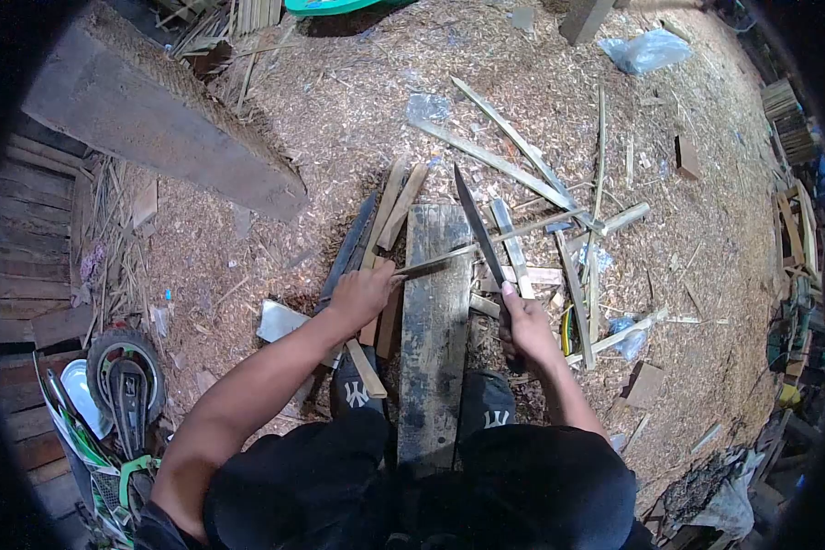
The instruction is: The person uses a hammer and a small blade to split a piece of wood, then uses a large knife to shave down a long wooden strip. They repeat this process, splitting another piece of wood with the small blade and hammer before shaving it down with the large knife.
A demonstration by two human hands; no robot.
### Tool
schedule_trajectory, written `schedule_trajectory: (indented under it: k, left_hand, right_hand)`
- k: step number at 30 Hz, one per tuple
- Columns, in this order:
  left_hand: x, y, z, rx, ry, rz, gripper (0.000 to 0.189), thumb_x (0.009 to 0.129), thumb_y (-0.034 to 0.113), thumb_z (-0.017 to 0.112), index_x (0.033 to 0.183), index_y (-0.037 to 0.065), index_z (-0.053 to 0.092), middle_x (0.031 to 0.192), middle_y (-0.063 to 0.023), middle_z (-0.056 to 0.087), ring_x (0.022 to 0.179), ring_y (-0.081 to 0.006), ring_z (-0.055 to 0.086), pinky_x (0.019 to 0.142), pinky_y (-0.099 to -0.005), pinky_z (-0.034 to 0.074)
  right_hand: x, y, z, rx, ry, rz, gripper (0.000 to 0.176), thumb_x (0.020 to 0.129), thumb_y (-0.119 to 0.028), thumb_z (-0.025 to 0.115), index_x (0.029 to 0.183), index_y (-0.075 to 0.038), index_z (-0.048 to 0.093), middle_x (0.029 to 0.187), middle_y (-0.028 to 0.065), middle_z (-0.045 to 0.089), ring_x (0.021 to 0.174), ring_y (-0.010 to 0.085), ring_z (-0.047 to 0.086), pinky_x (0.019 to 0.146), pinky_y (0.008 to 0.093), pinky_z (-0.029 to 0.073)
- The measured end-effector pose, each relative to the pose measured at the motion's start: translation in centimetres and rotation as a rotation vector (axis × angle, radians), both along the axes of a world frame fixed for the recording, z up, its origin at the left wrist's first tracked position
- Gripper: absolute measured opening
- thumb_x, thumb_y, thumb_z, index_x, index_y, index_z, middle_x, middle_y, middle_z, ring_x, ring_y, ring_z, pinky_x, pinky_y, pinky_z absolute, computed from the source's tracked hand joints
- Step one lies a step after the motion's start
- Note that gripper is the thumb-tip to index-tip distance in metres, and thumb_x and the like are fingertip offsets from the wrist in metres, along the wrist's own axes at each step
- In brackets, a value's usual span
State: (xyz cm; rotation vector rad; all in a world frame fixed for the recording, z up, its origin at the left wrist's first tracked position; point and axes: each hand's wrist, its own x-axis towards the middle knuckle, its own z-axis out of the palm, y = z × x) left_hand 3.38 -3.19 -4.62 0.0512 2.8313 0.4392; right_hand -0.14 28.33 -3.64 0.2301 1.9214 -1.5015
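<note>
My right hand (528,328) is wrapped round the handle of a machete (473,218), its long dark blade pointing forward and slightly left. My left hand (361,295) is closed on the near end of a thin wooden strip (435,264). The strip lies across a worn wooden plank (434,367) between my legs and runs on to the right, passing behind the blade in this view. Close by my left hand, several wooden slats (401,207) lean beside the plank.
Loose wooden strips (495,163) lie scattered ahead and right on a floor covered in wood chips. A thick timber beam (174,128) slants in at the upper left. A small wheel (126,376) stands at the left, and a clear plastic bag (646,51) lies at the far right.
</note>
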Motion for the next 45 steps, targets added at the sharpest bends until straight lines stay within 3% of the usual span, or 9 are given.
schedule_trajectory:
  k: [3, 10, 13, 15, 17, 19, 27, 36, 45]
  left_hand:
    - [-0.3, -0.3, -0.2, 0.005, -0.015, 0.016, 0.022, 0.101, 0.030, 0.051, 0.103, 0.008, 0.054, 0.076, -0.0240, 0.067, 0.076, -0.0482, 0.067, 0.068, -0.0603, 0.051]
    - [-0.4, -0.3, -0.3, 0.005, -0.063, 0.044, 0.025, 0.101, 0.031, 0.054, 0.108, 0.007, 0.053, 0.080, -0.0238, 0.067, 0.081, -0.0479, 0.066, 0.072, -0.0601, 0.050]
    - [-0.4, -0.3, -0.5, 0.009, -0.089, 0.045, 0.025, 0.101, 0.032, 0.054, 0.108, 0.008, 0.053, 0.080, -0.0239, 0.067, 0.080, -0.0488, 0.065, 0.071, -0.0598, 0.050]
    - [-0.3, -0.5, -0.9, 0.009, -0.036, 0.027, 0.025, 0.101, 0.033, 0.053, 0.109, 0.009, 0.053, 0.080, -0.0238, 0.067, 0.079, -0.0493, 0.065, 0.071, -0.0596, 0.051]
    - [-0.4, -0.3, -0.8, 0.006, -0.046, 0.043, 0.025, 0.101, 0.033, 0.052, 0.109, 0.009, 0.054, 0.080, -0.0241, 0.067, 0.079, -0.0494, 0.065, 0.071, -0.0597, 0.051]
    - [-0.1, -0.5, -0.8, -0.008, -0.069, 0.046, 0.025, 0.101, 0.034, 0.052, 0.109, 0.009, 0.054, 0.080, -0.0244, 0.067, 0.080, -0.0495, 0.065, 0.072, -0.0597, 0.051]
    - [-0.5, 0.0, 0.8, 0.030, -0.094, 0.076, 0.030, 0.102, 0.037, 0.049, 0.102, 0.008, 0.057, 0.083, -0.0244, 0.068, 0.080, -0.0482, 0.067, 0.070, -0.0590, 0.052]
    - [0.0, -0.5, 1.5, 0.071, -0.149, 0.155, 0.038, 0.104, 0.038, 0.047, 0.095, 0.006, 0.066, 0.081, -0.0256, 0.069, 0.081, -0.0485, 0.067, 0.072, -0.0605, 0.051]
    - [0.9, -0.5, 0.0, 0.052, -0.097, 0.193, 0.042, 0.104, 0.038, 0.047, 0.095, 0.004, 0.068, 0.078, -0.0289, 0.067, 0.077, -0.0482, 0.067, 0.070, -0.0594, 0.052]
  right_hand:
    - [-1.7, 0.1, 4.7, -0.718, -0.689, -0.271, 0.063, 0.103, -0.064, 0.033, 0.072, -0.010, 0.045, 0.048, -0.0028, 0.035, 0.032, 0.0110, 0.031, 0.033, 0.0295, 0.028]
    - [-0.7, -1.2, 7.6, -0.366, 0.583, -0.245, 0.063, 0.105, -0.056, 0.036, 0.073, -0.004, 0.050, 0.054, 0.0038, 0.049, 0.043, 0.0127, 0.047, 0.040, 0.0280, 0.038]
    - [1.1, -0.8, -1.0, 0.029, 0.885, -0.151, 0.054, 0.102, -0.049, 0.048, 0.085, 0.001, 0.058, 0.061, 0.0116, 0.059, 0.053, 0.0209, 0.059, 0.050, 0.0349, 0.049]
    - [1.7, -2.4, -3.4, 0.361, 0.447, 0.016, 0.051, 0.101, -0.043, 0.051, 0.104, 0.006, 0.066, 0.080, 0.0268, 0.070, 0.073, 0.0406, 0.069, 0.070, 0.0476, 0.054]
    - [2.2, -2.8, -3.6, 0.321, 0.333, -0.031, 0.053, 0.103, -0.044, 0.049, 0.072, -0.001, 0.055, 0.057, 0.0045, 0.049, 0.054, 0.0200, 0.052, 0.054, 0.0391, 0.042]
    - [1.2, -2.7, 0.1, 0.137, -0.092, -0.151, 0.060, 0.104, -0.051, 0.046, 0.067, -0.006, 0.055, 0.052, 0.0004, 0.044, 0.047, 0.0144, 0.047, 0.047, 0.0355, 0.037]
    - [-0.1, -1.8, 6.0, -0.281, 0.627, -0.218, 0.059, 0.108, -0.049, 0.033, 0.071, -0.006, 0.048, 0.051, 0.0005, 0.044, 0.040, 0.0104, 0.041, 0.037, 0.0276, 0.031]
    - [2.4, -2.9, -2.9, 0.166, 0.347, -0.025, 0.050, 0.103, -0.040, 0.052, 0.083, 0.003, 0.065, 0.057, 0.0064, 0.053, 0.055, 0.0160, 0.049, 0.056, 0.0374, 0.044]
    - [2.4, -2.5, -1.3, 0.084, 0.330, -0.064, 0.045, 0.102, -0.038, 0.052, 0.092, 0.003, 0.065, 0.067, 0.0151, 0.057, 0.065, 0.0200, 0.055, 0.064, 0.0372, 0.048]
